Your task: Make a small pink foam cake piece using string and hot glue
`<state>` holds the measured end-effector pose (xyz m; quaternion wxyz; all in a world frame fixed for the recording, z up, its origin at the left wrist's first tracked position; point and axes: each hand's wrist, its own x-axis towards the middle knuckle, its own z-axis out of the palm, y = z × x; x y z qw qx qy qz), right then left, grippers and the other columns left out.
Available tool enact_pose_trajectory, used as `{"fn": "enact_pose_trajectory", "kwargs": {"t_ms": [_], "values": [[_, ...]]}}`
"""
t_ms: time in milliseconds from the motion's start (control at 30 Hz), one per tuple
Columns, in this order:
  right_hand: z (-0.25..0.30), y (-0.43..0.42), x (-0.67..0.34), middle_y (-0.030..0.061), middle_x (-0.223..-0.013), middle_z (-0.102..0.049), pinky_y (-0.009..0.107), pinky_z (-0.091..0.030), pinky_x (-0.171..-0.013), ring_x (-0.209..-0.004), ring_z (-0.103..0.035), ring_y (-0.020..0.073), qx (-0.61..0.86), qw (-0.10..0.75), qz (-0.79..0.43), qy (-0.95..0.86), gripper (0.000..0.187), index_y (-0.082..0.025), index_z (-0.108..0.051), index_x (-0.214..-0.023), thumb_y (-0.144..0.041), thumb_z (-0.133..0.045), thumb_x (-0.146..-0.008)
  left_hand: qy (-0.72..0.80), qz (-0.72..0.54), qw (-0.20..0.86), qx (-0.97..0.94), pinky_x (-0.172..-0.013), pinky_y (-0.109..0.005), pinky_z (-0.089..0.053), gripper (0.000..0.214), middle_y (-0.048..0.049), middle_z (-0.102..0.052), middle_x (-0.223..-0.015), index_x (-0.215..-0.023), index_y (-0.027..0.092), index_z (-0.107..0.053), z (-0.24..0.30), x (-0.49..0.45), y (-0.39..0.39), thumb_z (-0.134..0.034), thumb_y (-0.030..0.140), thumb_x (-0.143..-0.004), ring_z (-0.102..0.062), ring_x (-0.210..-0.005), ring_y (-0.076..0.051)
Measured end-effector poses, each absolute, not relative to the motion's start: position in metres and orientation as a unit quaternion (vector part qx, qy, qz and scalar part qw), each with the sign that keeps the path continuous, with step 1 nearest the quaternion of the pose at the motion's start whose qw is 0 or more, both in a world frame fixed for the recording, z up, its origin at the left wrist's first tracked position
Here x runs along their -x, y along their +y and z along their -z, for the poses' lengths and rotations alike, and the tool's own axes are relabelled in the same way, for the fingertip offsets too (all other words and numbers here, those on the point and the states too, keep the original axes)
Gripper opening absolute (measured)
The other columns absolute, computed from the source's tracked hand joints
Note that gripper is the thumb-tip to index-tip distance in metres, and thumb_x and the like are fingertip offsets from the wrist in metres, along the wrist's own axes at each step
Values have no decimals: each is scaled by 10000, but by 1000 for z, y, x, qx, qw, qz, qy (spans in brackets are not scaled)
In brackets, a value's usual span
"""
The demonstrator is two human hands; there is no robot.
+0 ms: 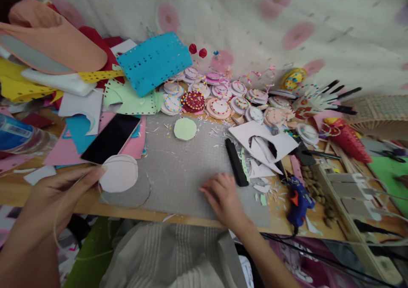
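Observation:
My left hand [60, 196] pinches the edge of a pale pink foam circle [119, 173] at the near left corner of the grey cutting mat [181, 169]. A thin thread loops down from this hand. My right hand [223, 196] rests on the mat, fingers curled down, with nothing visible in it. A black craft knife [236, 162] lies just beyond its fingertips. A pale green foam circle [185, 129] lies alone at the far side of the mat. A black phone [110, 138] lies beside the pink circle.
Several decorated foam discs [219, 98] crowd the back of the table. Foam sheets, among them a blue punched one [154, 60], pile up at the left. A blue glue gun [298, 201], a cut white sheet [264, 141] and a power strip [353, 188] lie right. A water bottle [19, 137] lies far left.

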<state>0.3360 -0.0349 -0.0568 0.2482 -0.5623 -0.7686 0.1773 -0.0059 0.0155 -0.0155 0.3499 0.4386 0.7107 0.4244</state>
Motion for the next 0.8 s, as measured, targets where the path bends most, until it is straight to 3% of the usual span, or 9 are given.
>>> {"fn": "enact_pose_trajectory", "kwargs": {"t_ms": [100,267,467,567,667,800], "values": [[59,-36,-324,52,-947,-608,359,-342,-776,-890,-496,227,546,205,-194,-789,53,-211,-609,-949,-241,-567,-942,703,-419,376,-434,-571,-206,-518,268,-10,-740,-780,-748,213,-757,17,4,16,-797,395,-556,-620,-693,-164],[70,-30,-316,46,-882,-626,352,-324,-743,-840,-488,221,555,183,-171,-793,88,-186,-587,-852,-171,-562,-935,700,-405,378,-450,-537,-206,-505,261,-9,-714,-688,-711,204,-753,15,0,18,-788,419,-565,-593,-604,-142],[67,-33,-335,59,-848,-612,370,-315,-737,-821,-473,229,571,168,-131,-793,105,-169,-582,-842,-152,-537,-935,719,-411,355,-433,-589,-219,-522,301,-9,-748,-771,-755,218,-763,18,5,15,-790,434,-548,-620,-662,-157],[61,-38,-347,68,-913,-609,379,-328,-765,-860,-477,227,557,182,-149,-797,132,-172,-608,-973,-145,-480,-957,726,-404,349,-434,-659,-200,-515,290,6,-749,-782,-764,229,-762,22,11,15,-793,419,-547,-638,-745,-162],[57,-42,-352,82,-1033,-585,396,-339,-802,-913,-471,236,506,140,-168,-834,295,-215,-575,-1197,-114,-461,-944,722,-401,344,-447,-633,-199,-502,264,12,-727,-713,-732,228,-754,21,12,17,-788,417,-551,-628,-701,-157],[55,-42,-354,98,-1075,-558,413,-349,-821,-927,-457,248,472,100,-175,-858,368,-223,-564,-1243,-97,-467,-911,719,-409,337,-451,-606,-218,-504,253,1,-734,-728,-717,230,-755,15,5,18,-779,418,-549,-629,-671,-164]]}}
